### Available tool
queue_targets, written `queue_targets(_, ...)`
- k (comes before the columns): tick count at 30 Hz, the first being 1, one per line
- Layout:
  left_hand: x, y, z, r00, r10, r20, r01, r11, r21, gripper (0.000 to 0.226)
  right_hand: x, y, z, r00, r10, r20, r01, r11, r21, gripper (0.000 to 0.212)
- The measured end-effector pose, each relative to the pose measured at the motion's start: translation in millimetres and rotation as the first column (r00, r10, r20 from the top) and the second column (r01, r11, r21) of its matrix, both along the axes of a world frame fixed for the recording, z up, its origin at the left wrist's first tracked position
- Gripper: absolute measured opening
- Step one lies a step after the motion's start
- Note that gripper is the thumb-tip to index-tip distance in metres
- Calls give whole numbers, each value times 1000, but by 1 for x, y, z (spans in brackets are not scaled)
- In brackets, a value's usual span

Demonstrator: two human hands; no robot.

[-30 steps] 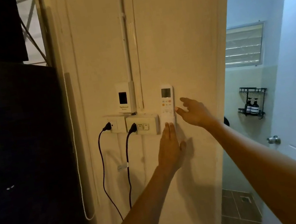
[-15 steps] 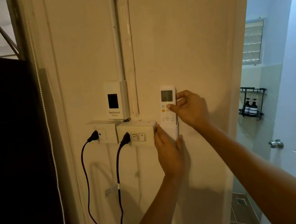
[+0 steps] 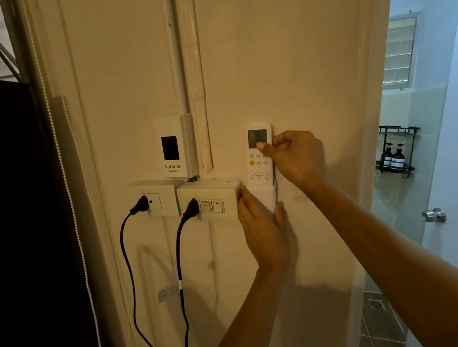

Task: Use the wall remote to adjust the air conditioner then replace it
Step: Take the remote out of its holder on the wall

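A white air-conditioner remote (image 3: 258,160) with a small grey screen stands upright in a white wall holder (image 3: 271,196) on the beige wall. My right hand (image 3: 293,154) grips the remote's upper part, thumb on its front just under the screen. My left hand (image 3: 263,228) is wrapped around the bottom of the holder, fingers on its left side and thumb on its right. The remote's lower end is hidden inside the holder.
Left of the holder sit a switch-and-socket box (image 3: 211,201), a second socket box (image 3: 155,197) and a National breaker (image 3: 175,145), with two black cords (image 3: 179,286) hanging down. A bead cord (image 3: 74,216) hangs further left. An open doorway and white door with knob (image 3: 434,215) lie right.
My right hand reached the remote and closed on it, then slid up toward the screen. My left hand rose from below and clasped the holder. The remote sits slightly higher.
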State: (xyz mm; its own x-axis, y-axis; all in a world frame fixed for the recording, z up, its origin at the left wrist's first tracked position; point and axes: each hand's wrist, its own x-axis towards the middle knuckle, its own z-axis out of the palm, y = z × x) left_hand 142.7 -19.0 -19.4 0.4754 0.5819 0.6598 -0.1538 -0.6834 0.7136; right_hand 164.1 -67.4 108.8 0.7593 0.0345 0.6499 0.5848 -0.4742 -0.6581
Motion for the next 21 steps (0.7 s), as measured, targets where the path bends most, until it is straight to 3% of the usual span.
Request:
queue_targets(13, 0, 1, -1, 1000, 0, -11, 0, 1000, -7, 78, -1, -3, 9, 999, 14, -51, -16, 1000, -27, 23)
queue_targets(21, -8, -1, 3, 999, -48, 2, 48, 998, -33, 77, -3, 1, 35, 1000, -15, 22, 15, 1000, 6, 19)
